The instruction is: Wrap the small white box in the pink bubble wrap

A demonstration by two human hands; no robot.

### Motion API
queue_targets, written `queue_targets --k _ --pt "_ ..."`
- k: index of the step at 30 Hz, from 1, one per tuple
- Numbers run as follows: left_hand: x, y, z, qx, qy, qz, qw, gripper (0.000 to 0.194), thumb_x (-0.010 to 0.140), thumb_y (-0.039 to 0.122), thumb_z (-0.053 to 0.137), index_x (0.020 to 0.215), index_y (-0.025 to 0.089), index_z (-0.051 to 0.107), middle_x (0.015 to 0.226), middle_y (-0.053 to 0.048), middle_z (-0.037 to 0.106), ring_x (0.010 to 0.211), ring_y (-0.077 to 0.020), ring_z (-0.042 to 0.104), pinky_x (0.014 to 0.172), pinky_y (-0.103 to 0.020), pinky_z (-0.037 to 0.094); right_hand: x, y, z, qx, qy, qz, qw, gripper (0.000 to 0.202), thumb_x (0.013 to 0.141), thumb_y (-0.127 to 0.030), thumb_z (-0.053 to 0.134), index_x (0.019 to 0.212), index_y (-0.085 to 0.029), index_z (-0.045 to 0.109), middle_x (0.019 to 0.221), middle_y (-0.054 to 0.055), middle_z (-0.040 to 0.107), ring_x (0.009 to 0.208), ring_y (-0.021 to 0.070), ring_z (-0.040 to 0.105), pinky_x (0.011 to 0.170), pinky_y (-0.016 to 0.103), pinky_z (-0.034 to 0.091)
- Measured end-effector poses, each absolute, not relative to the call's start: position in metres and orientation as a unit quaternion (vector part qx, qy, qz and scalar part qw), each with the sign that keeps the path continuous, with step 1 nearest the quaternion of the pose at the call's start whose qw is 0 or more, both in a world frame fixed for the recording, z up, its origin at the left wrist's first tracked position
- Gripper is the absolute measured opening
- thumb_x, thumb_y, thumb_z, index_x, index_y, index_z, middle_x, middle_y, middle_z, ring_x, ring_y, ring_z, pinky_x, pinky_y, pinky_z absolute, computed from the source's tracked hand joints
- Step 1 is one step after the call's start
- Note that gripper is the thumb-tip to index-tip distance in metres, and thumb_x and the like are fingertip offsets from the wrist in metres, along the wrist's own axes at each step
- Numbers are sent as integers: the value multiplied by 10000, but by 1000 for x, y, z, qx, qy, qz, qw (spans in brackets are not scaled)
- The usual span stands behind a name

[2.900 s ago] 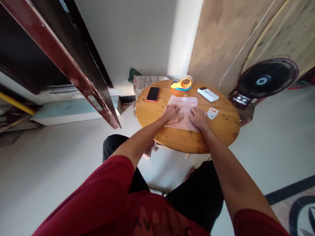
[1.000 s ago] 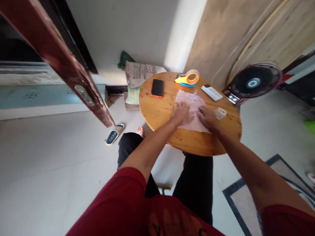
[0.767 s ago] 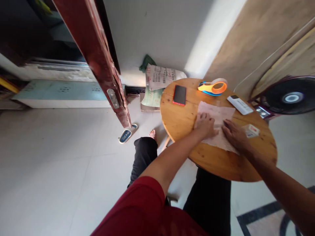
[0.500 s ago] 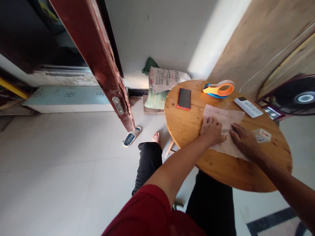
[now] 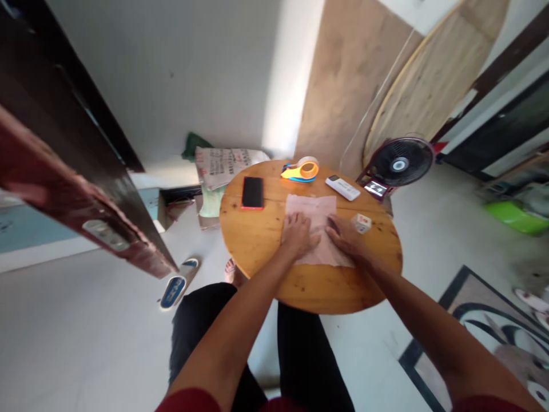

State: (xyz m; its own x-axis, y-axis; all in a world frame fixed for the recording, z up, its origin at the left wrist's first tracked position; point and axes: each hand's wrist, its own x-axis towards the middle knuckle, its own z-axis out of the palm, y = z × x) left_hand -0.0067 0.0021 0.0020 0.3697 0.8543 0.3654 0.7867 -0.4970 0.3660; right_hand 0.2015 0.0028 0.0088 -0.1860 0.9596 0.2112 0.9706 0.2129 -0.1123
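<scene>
A thin, pale pink sheet (image 5: 319, 252), paper or cloth, lies spread on the round wooden table (image 5: 253, 252). My left hand (image 5: 300, 236) rests flat on its left part, fingers stretched forward and thumb out to the right. On the sheet's right side lies my right hand (image 5: 345, 236), its fingers apart and pressed down. Neither hand is closed around anything. Just right of my right hand sits a small clear packet (image 5: 362, 223) with red print. Behind the sheet are an orange and blue tape dispenser (image 5: 302, 170) and a white remote control (image 5: 342, 187).
A phone with a red edge (image 5: 253, 193) lies at the table's left. Printed sacks (image 5: 225, 166) lean at the wall. A black fan (image 5: 398, 163) stands behind right. On the left are a red door (image 5: 86, 212) and a slipper (image 5: 179, 284) on the floor.
My view has swung to the right, so the table now sits nearer the middle. Both hands stay flat on the pink sheet, with little visible shift against it.
</scene>
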Motion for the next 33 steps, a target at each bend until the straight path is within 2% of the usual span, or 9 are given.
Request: queue_targets --k 7,10,14,16,18,21,24,29,33 --pt "-8 4 8 854 481 191 57 600 808 587 508 1253 185 493 1400 -144 424 1308 -317 348 1088 -478 255 196 -7 8 -619 -774 -89 99 437 946 -357 372 1295 -122 486 1360 138 513 1240 254 444 1012 383 302" --pt "-7 13 23 880 458 103 80 590 752 600 583 1181 196 551 1317 -138 506 1224 -330 441 1020 -475 342 193 -11 9 -623 -769 -96 104 382 944 -349 395 1241 -140 511 1302 137 547 1180 254 470 941 378 316" --pt "21 27 39 881 457 112 47 375 846 411 533 1140 188 596 1255 -123 571 1201 -297 479 1040 -459 334 194 -16 12 -626 -766 -90 118 323 934 -358 422 1137 -141 549 1187 145 588 1097 268 489 880 387 306" --pt "39 31 35 892 429 139 29 342 880 298 477 1185 182 582 1324 -109 535 1267 -262 432 1080 -419 302 196 -21 13 -626 -765 -81 127 303 929 -346 429 1120 -143 547 1150 142 595 1057 267 496 866 387 302" --pt "53 33 23 894 422 144 34 370 912 277 416 1242 176 550 1373 -102 503 1309 -246 395 1096 -414 283 200 -25 15 -626 -765 -71 133 285 924 -302 427 1139 -146 531 1146 140 595 1028 261 503 852 382 305" --pt "60 35 5 886 437 150 41 462 958 358 321 1356 159 445 1436 -114 440 1348 -250 350 1116 -445 243 205 -29 18 -621 -771 -57 129 271 917 -215 401 1154 -156 518 1163 135 597 1020 252 523 845 378 318" --pt "59 35 -2 887 438 142 26 513 944 422 337 1385 169 412 1469 -119 393 1371 -279 311 1121 -476 215 207 -25 27 -625 -775 -42 85 285 916 -157 368 1154 -153 524 1160 142 612 1045 253 552 853 379 344" --pt "59 31 3 890 431 150 18 562 900 478 395 1369 169 422 1451 -137 402 1359 -312 310 1111 -509 206 205 10 48 -608 -794 -8 -18 317 885 -254 492 1187 -180 549 1012 106 688 896 236 646 734 320 430" --pt "58 30 4 887 429 167 38 725 828 625 437 1387 165 393 1450 -157 388 1353 -345 303 1105 -534 196 199 42 54 -592 -802 -30 -67 259 857 -212 531 1086 -150 633 1068 150 676 954 251 644 730 307 454"
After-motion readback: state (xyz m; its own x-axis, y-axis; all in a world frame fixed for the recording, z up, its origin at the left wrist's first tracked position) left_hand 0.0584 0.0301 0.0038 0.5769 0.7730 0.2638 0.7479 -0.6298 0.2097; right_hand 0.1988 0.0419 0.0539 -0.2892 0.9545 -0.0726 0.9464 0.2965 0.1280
